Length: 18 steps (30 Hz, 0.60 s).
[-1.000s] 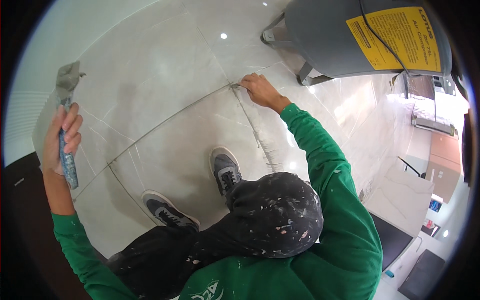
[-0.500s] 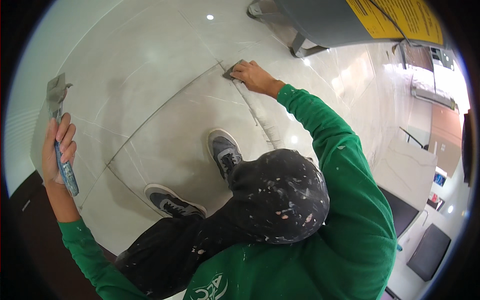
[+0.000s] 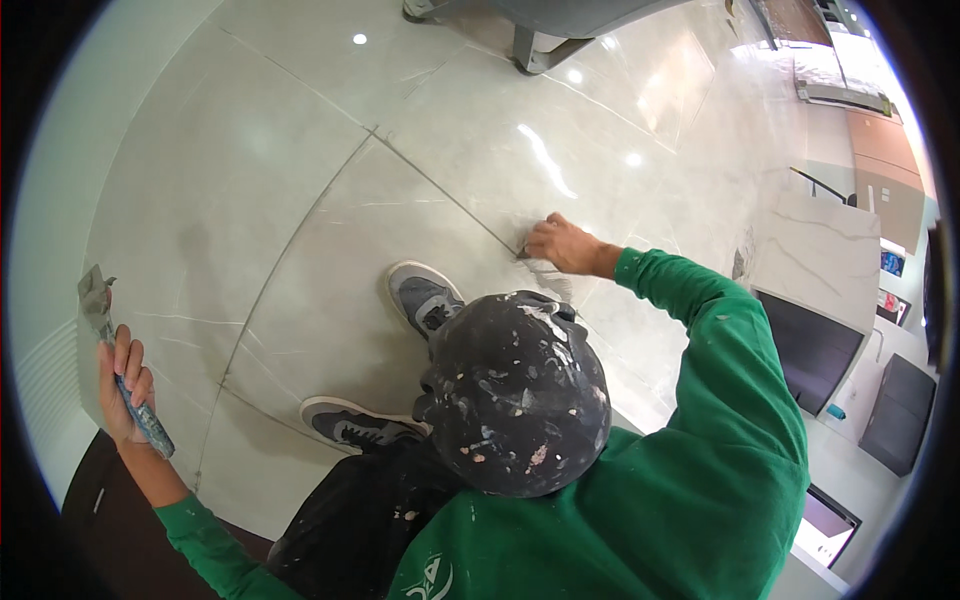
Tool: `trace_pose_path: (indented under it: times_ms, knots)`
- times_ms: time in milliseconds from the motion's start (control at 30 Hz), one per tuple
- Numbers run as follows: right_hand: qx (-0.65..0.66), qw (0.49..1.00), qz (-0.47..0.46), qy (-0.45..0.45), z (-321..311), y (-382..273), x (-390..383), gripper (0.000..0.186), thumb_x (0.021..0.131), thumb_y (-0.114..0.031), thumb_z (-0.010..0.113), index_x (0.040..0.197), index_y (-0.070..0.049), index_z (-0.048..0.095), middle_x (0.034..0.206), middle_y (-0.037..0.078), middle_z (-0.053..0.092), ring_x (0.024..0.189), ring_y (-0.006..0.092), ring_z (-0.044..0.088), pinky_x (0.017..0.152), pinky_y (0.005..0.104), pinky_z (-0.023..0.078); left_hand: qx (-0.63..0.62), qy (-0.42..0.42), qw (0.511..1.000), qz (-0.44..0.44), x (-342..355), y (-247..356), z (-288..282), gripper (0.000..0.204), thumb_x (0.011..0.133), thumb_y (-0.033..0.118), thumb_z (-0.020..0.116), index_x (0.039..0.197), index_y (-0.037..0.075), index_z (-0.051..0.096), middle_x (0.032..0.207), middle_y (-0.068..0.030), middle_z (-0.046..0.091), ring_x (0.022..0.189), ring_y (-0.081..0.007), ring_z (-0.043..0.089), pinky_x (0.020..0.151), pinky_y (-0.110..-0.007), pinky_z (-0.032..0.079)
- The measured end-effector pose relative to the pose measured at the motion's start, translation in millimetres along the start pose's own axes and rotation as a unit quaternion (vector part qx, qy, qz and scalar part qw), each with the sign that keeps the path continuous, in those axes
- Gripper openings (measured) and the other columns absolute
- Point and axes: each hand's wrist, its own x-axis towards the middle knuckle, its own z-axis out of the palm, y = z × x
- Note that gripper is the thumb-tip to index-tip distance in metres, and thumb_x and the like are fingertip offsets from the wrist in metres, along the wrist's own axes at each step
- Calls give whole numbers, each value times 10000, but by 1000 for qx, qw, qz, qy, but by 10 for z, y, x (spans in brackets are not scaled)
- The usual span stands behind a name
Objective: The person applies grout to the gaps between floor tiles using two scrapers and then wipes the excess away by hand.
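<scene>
My left hand [image 3: 124, 388] is closed round the worn blue handle of a putty knife [image 3: 152, 432]. The knife's blade points up and away, with grey paste stuck on it, held to the left above the floor. My right hand [image 3: 570, 247] presses down on a tile joint, gripping a small dark scraper, mostly hidden by the fingers. Behind it the grey-filled joint line [image 3: 440, 187] runs up to a corner where tiles meet. On the near side of the hand, a smear of pale grey grout [image 3: 552, 282] covers the joint.
Glossy light tiles [image 3: 300, 300] make up the floor. My two grey shoes [image 3: 425, 297] stand close to the joint. A grey object on feet [image 3: 560, 20] is at the top. To the right stands a marble-patterned block [image 3: 815, 260]; a pale wall [image 3: 60, 260] rises at left.
My right hand has drawn the scraper along the joint toward me, leaving a narrow grey line behind it. The view has shifted; my left hand still holds the putty knife.
</scene>
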Motion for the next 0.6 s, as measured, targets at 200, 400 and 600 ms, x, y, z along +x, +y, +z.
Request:
trace_pose_path:
  times_ms: [200,400,600]
  knots:
    - [17,980,46,193,-579,445,1394,336,893,-19,534,1202,-50,663,1201,83,638,1158,253,568,979,410,439,-17,30,999,-2,1,-26,-29,577,1088,135,412,1584,73,125,829,-9,335,617,-52,311,401,-152,376]
    - [-2,973,6,231,-666,687,2315,293,881,-18,565,1141,-54,695,1151,64,646,1116,238,570,952,398,440,-13,11,1000,18,-22,4,28,583,1086,138,421,1582,61,124,826,-12,340,612,-55,315,395,-153,376]
    - [-47,979,3,196,-674,652,2563,246,854,-32,589,1055,-109,707,1085,33,637,1085,225,574,901,384,441,-8,13,1000,6,-2,0,70,535,1095,132,385,1569,48,153,826,-15,342,616,-60,321,393,-158,378]
